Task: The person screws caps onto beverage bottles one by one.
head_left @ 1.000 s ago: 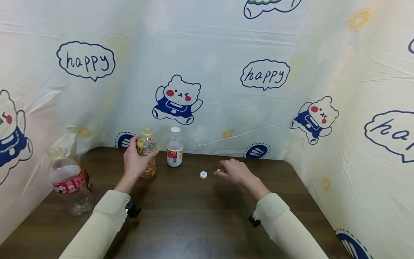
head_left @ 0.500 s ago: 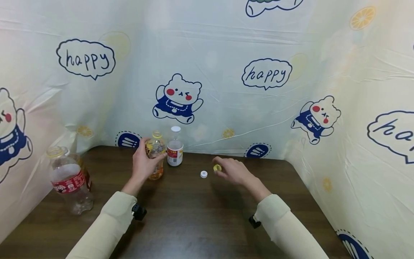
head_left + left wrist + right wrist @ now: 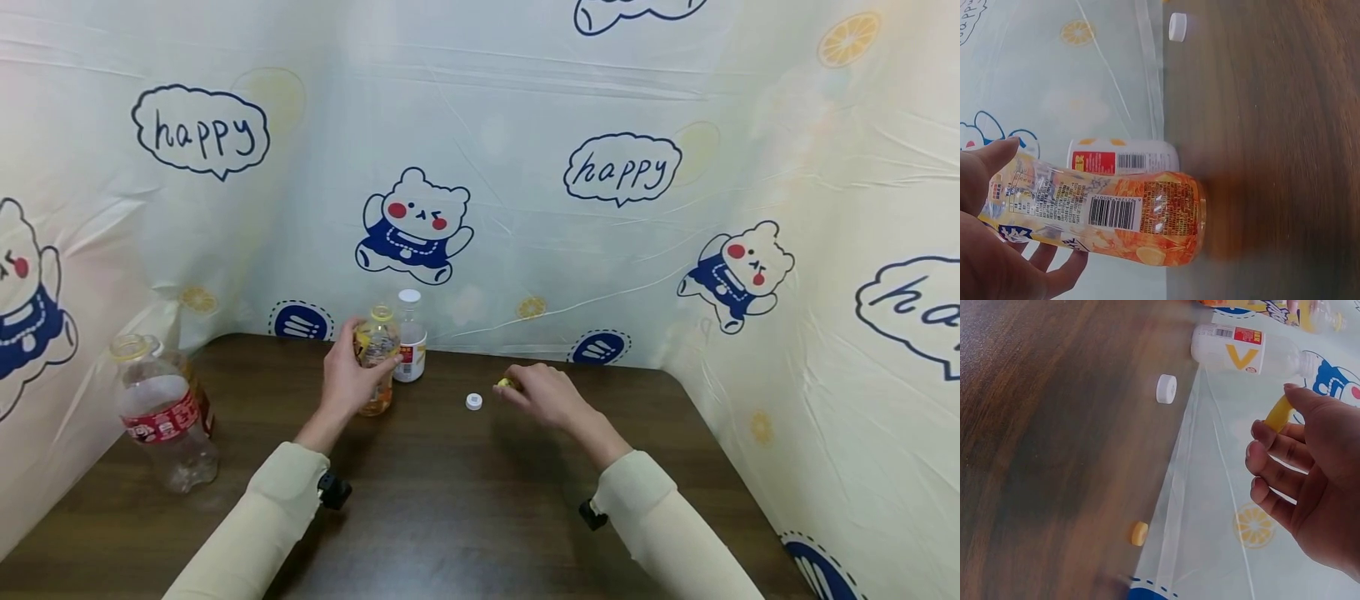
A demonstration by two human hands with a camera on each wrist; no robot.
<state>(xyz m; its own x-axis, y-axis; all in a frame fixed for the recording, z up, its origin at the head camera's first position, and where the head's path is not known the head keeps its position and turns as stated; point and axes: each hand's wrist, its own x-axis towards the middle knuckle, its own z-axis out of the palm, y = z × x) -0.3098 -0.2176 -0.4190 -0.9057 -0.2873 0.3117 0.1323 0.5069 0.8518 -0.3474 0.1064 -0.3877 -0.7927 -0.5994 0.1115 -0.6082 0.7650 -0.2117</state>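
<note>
Left hand point(image 3: 348, 377) wraps the amber bottle point(image 3: 1116, 212), upright over the far part of the table point(image 3: 450, 500), just in front of the white-labelled bottle point(image 3: 1229, 350): probably light, smooth, squeezable plastic, best held around the label. Right hand point(image 3: 549, 396) pinches a yellow cap point(image 3: 1279, 415), likely stiff and almost weightless, one for the rim! Farther out, a white cap point(image 3: 474, 402), a second yellow cap point(image 3: 1140, 534); far left, a red-labelled bottle point(image 3: 161, 421), another bottle point(image 3: 202, 402) half hidden behind. That's four bottles, three loose caps.
</note>
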